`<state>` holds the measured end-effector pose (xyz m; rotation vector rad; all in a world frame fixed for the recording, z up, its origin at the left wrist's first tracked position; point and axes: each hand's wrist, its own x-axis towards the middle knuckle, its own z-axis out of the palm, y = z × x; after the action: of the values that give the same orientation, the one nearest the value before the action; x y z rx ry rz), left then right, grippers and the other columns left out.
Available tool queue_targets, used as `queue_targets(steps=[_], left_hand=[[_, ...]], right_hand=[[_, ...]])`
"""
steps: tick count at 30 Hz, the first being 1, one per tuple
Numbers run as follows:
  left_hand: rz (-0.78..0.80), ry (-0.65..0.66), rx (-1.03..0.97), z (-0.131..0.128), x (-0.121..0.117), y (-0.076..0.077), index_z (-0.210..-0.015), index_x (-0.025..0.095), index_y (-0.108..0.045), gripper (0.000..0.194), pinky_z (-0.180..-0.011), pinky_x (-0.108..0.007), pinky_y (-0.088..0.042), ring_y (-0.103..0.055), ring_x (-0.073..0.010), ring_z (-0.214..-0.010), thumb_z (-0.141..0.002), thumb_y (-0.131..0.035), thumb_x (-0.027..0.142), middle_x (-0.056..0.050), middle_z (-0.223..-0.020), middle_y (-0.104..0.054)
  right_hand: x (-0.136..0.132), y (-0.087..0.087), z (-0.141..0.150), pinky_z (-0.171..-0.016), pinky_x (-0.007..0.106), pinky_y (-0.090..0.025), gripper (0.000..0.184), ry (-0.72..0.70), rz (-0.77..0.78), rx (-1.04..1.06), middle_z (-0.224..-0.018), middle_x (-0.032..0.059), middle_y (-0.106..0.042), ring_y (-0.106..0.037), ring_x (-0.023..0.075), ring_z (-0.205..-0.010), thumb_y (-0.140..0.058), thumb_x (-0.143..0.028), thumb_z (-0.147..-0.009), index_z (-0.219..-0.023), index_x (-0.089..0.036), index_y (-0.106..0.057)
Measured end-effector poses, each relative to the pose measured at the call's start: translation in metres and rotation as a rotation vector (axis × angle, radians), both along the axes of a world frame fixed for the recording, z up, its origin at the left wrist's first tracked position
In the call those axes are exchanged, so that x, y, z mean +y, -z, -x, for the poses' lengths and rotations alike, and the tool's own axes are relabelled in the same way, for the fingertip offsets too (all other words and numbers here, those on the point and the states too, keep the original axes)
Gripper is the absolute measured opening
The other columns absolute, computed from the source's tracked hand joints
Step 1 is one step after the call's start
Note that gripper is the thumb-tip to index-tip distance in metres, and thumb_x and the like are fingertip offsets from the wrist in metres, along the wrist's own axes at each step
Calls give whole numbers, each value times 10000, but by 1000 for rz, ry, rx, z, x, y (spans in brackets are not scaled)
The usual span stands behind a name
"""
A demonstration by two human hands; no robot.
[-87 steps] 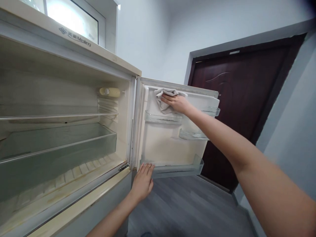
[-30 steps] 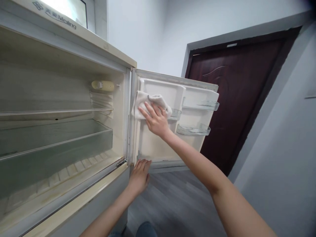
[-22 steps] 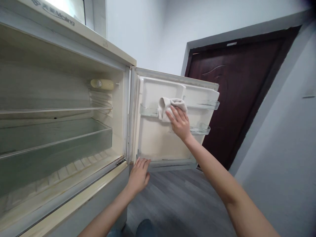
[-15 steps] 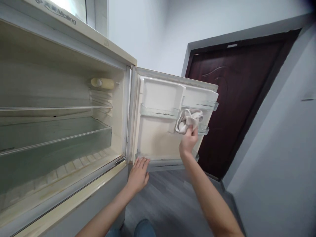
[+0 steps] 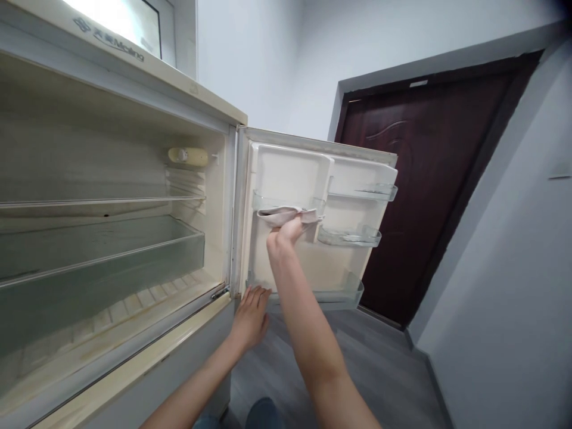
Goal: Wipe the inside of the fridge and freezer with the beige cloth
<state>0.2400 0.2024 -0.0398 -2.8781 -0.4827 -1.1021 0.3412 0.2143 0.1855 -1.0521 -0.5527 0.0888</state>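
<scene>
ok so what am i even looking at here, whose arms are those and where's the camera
The camera sits on a person's head and looks forward and down, so both bare arms are that person's own. They stand at an open fridge with bare glass shelves inside. Its door is swung out to the right, showing clear plastic door racks. The right hand grips a pale cleaning cloth and presses it up against the underside of the upper left door rack. The left hand lies flat, fingers spread, on the door's bottom corner near the hinge. Behind the fridge door is a dark brown room door.
</scene>
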Motion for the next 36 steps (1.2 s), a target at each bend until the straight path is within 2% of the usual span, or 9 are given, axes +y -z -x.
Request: queue_targets(steps=[5,9,13,15,17,20,23,28,36], left_hand=[[-7,-6,4,1,0,-1,-1241,163,-409,505,-1081,-534,-291,-431,-273,-1225,-741,-465,123,-127,-1225,-536],[-31,2,-15,1,5,2,-1273,171,-384,526,-1075,-530,-305,-454,-265,-1202,-754,-456,128,-117,-1215,-544],[-62,-3,-53,0,9,10,-1255,159,-405,492,-1070,-532,-313,-473,-268,-1180,-766,-458,147,-124,-1202,-548],[-81,-12,-77,0,10,12,-1242,148,-413,472,-1073,-536,-306,-475,-269,-1173,-772,-456,152,-129,-1184,-551],[-94,-16,-90,1,11,14,-1232,144,-416,459,-1071,-541,-305,-479,-269,-1160,-775,-455,156,-129,-1165,-553],[-95,-15,-105,4,10,14,-1215,149,-422,441,-1063,-546,-314,-490,-264,-1135,-776,-456,164,-124,-1130,-555],[-83,-11,-117,6,10,14,-1203,154,-428,428,-1058,-550,-319,-491,-264,-1130,-777,-461,174,-122,-1112,-559],[-71,2,-129,7,10,12,-1190,157,-439,403,-1067,-538,-307,-505,-257,-1114,-790,-467,204,-114,-1106,-569],[-102,-24,-137,3,17,17,-1145,168,-476,323,-1062,-515,-319,-502,-254,-1123,-835,-451,255,-99,-1077,-597]], right_hand=[[-2,17,30,-871,317,-497,496,-154,45,-40,-1237,154,-561,-561,168,-1110,-161,-307,-887,-1295,-99,-351],[-59,32,14,-817,324,-533,450,-125,-69,-35,-1113,121,-635,-623,181,-1007,-314,-308,-837,-1249,-148,-399],[-139,4,-29,-876,376,-507,467,360,-167,-336,-1197,109,-580,-586,195,-1073,-319,-339,-853,-1301,-211,-348],[-166,-30,-53,-956,402,-447,465,711,-96,-583,-1278,108,-519,-521,203,-1158,-321,-318,-855,-1304,-205,-358],[-175,-71,-78,-993,406,-405,471,889,29,-796,-1312,99,-497,-481,210,-1197,-334,-257,-842,-1308,-192,-371],[-159,-123,-114,-948,395,-430,466,795,293,-982,-1230,105,-572,-537,238,-1121,-377,-197,-806,-1264,-169,-457],[-127,-148,-138,-872,376,-471,370,579,527,-1046,-1038,98,-667,-595,252,-996,-427,-206,-770,-1092,-144,-598],[-102,-144,-146,-682,305,-507,248,364,631,-1045,-802,74,-701,-625,199,-723,-472,-235,-730,-865,-168,-669],[-146,-163,-158,-630,287,-506,239,79,1201,-1098,-698,-10,-701,-607,142,-589,-542,-106,-643,-759,-227,-712]])
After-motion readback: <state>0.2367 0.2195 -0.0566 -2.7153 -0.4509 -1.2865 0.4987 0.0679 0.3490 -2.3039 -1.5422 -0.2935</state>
